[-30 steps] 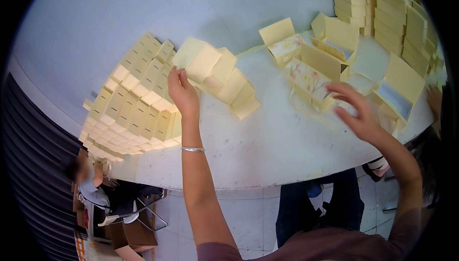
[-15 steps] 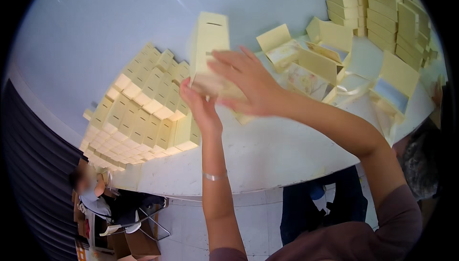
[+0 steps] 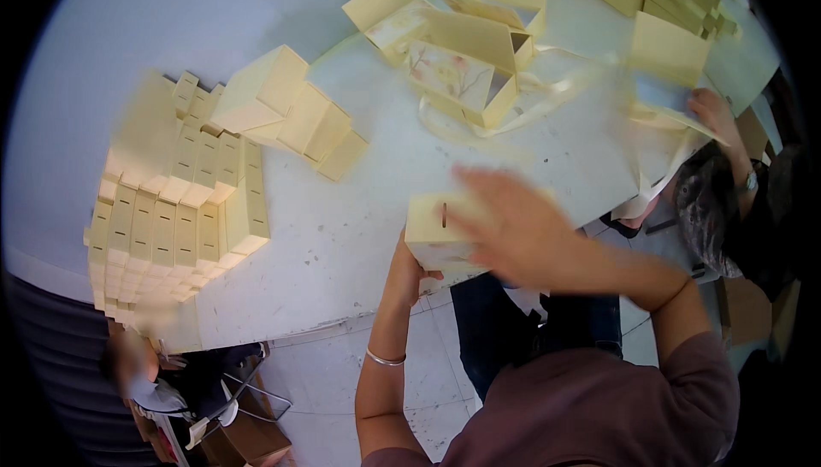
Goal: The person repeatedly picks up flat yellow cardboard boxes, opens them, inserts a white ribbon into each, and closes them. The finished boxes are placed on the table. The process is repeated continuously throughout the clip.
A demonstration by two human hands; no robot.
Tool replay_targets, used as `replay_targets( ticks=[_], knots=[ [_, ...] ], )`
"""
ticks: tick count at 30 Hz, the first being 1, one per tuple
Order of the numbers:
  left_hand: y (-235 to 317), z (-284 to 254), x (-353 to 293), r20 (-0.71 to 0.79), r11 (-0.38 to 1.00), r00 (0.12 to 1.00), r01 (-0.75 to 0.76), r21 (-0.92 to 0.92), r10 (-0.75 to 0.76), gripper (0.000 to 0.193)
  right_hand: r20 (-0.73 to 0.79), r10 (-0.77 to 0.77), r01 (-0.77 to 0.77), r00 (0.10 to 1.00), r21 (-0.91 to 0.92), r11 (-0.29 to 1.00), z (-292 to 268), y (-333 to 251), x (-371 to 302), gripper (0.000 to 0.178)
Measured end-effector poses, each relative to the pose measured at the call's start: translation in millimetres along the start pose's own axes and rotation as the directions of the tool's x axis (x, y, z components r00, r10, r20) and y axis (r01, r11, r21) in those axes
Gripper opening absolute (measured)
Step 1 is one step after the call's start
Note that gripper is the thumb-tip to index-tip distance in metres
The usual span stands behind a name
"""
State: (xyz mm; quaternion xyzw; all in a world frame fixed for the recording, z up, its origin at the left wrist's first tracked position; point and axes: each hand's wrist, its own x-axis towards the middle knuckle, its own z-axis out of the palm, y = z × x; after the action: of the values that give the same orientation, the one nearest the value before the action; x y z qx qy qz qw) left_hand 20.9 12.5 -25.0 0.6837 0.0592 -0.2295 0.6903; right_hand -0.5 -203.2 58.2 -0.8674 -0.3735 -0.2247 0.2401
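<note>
A cream cardboard box with a dark slot in its upper face is near the table's front edge, close to my body. My left hand grips its left side, with the fingers curled under the lower edge. Over the box's right part reaches my right hand, blurred, its fingers stretched out and apart. It covers much of the box, and I cannot tell whether it touches. A floral pattern shows faintly on the box's lower side.
Stacked cream boxes fill the left side of the table. Beside them lie loose boxes. Open boxes with ribbons stand at the far side, more stacks behind. A co-worker's hand touches an open box at right; another person sits lower left.
My hands have brought the box down from beside the stacks toward my body. The view has shifted, and a co-worker's hand now shows at an open box on the right.
</note>
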Motion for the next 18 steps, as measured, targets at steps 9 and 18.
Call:
replay_targets(
  ticks=[9,18],
  knots=[
    [8,33,23,-0.504,0.784,0.706,-0.614,-0.085,0.498,0.041,0.473,0.52,-0.698,0.712,0.556,0.451,-4,38,-25,0.044],
    [61,54,86,-0.106,0.74,0.843,-0.395,0.544,0.527,0.027,0.364,0.559,-0.662,0.745,0.508,0.552,26,47,-50,0.041]
  ],
)
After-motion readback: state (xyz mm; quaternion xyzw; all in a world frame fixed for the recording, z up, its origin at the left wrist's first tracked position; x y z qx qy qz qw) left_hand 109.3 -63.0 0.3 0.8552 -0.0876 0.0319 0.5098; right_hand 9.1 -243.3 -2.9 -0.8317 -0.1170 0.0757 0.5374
